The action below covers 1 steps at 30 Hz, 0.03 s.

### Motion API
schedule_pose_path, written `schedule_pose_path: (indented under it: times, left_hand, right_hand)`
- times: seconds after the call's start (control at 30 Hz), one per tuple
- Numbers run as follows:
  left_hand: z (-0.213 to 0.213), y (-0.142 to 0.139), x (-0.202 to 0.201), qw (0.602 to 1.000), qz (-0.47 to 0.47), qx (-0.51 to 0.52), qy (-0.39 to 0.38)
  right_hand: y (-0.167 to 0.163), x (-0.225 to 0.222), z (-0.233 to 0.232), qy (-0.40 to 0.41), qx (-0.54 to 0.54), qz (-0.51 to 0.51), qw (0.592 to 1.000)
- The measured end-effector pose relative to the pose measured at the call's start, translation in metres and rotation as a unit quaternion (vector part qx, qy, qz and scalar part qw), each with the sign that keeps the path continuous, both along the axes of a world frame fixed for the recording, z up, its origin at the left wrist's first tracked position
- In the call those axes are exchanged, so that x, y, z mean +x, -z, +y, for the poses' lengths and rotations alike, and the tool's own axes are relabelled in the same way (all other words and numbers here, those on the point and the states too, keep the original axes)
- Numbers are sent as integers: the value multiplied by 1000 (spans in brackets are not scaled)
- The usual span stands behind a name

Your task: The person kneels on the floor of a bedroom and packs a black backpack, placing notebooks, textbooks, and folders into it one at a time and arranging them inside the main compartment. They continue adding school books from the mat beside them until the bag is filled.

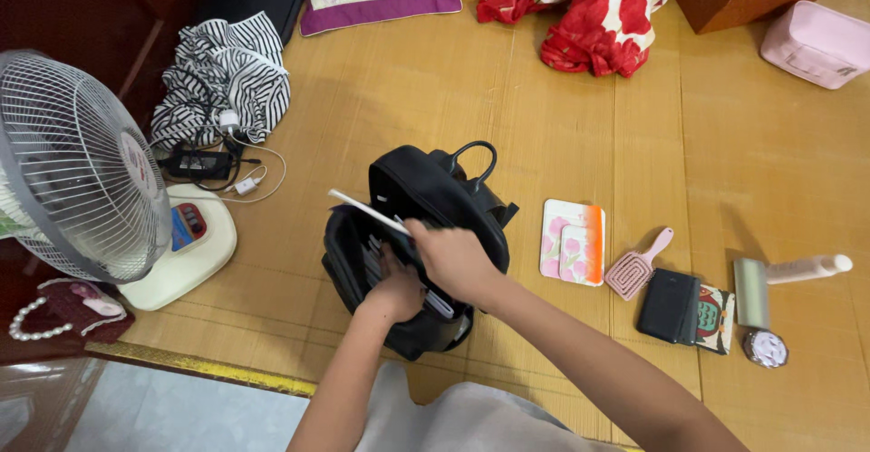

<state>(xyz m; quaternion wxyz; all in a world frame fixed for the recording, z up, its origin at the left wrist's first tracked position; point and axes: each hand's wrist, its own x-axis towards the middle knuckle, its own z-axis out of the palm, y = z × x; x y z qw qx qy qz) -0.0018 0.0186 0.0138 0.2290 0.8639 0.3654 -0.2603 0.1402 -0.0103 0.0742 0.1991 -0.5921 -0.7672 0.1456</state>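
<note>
One black backpack sits open mid-mat. Right hand pinches one thin white booklet poking out of it; left hand is tucked inside, grip hidden, can't tell. To the right: one pink floral card pack, one pink hairbrush, one black wallet.

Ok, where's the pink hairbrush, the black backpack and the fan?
pink hairbrush [632, 274], head view, on its bristle pad.
black backpack [426, 185], head view, on its top panel.
fan [72, 162], head view, on its wire grille.
</note>
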Motion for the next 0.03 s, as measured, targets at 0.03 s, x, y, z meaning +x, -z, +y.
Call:
schedule_pose_path:
  times: [0.03]
  left_hand:
    - [-14, -12, -9, 1000, 0, 0, 0]
  right_hand:
    - [7, 0, -5, -5, 5, 0, 1000]
